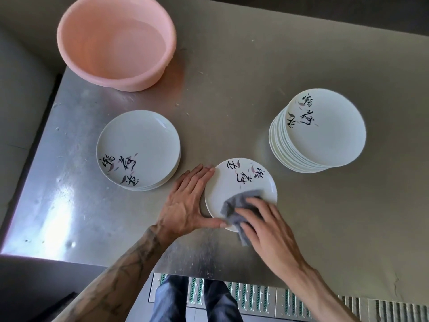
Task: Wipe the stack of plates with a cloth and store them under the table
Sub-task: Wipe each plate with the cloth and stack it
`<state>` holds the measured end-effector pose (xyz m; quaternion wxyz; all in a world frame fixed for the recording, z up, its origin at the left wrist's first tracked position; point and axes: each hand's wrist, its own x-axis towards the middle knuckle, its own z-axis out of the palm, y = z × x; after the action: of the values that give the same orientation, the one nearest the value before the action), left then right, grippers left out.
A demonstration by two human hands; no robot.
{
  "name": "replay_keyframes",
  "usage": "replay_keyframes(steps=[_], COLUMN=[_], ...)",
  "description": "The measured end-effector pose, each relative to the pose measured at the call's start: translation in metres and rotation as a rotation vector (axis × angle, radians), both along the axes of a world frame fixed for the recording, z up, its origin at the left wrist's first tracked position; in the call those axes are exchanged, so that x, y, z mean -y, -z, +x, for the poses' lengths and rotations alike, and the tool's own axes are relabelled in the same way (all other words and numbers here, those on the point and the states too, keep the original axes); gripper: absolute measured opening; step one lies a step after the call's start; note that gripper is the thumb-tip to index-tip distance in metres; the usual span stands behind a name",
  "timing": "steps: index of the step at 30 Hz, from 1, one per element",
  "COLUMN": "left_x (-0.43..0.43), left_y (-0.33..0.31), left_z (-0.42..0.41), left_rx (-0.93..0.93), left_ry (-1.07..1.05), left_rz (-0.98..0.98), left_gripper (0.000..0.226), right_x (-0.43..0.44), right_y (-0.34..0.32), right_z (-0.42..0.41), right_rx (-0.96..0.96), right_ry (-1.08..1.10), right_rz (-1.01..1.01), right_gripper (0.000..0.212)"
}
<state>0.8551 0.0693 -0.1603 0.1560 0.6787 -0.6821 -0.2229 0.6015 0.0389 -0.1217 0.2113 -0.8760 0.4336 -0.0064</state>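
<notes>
Mid-wipe. Single plate [239, 182] flat on bench [232, 89], between both hands. Left hand [185, 201] spread flat, bracing plate rim, holding nothing. Right hand [267, 219] pressing grey cloth [234, 205] onto near part of plate, fingers fairly straight. Tall stack [320, 135] beyond and right of right hand, probably still to wipe. Short stack [139, 149] beyond and left of left hand, probably done. Pink basin [116, 40] far beyond left hand. Judged under halfway; no storing under bench visible yet.
</notes>
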Motion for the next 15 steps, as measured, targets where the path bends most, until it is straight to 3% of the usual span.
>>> replay_keyframes(steps=[7, 11, 15], left_x=[0.000, 0.000, 0.000], left_y=[-0.002, -0.004, -0.003], left_z=[0.000, 0.000, 0.000], left_rx=[-0.010, -0.003, -0.009], left_ry=[0.019, 0.006, 0.001], left_rz=[-0.033, 0.009, -0.003], left_gripper=[0.130, 0.131, 0.131], right_x=[0.027, 0.059, 0.031], right_y=[0.021, 0.017, 0.009], right_z=[0.050, 0.038, 0.011], right_rx=[0.103, 0.010, -0.042], right_ry=[-0.157, 0.023, 0.144], right_rz=[-0.057, -0.131, -0.105], right_gripper=[0.043, 0.042, 0.043])
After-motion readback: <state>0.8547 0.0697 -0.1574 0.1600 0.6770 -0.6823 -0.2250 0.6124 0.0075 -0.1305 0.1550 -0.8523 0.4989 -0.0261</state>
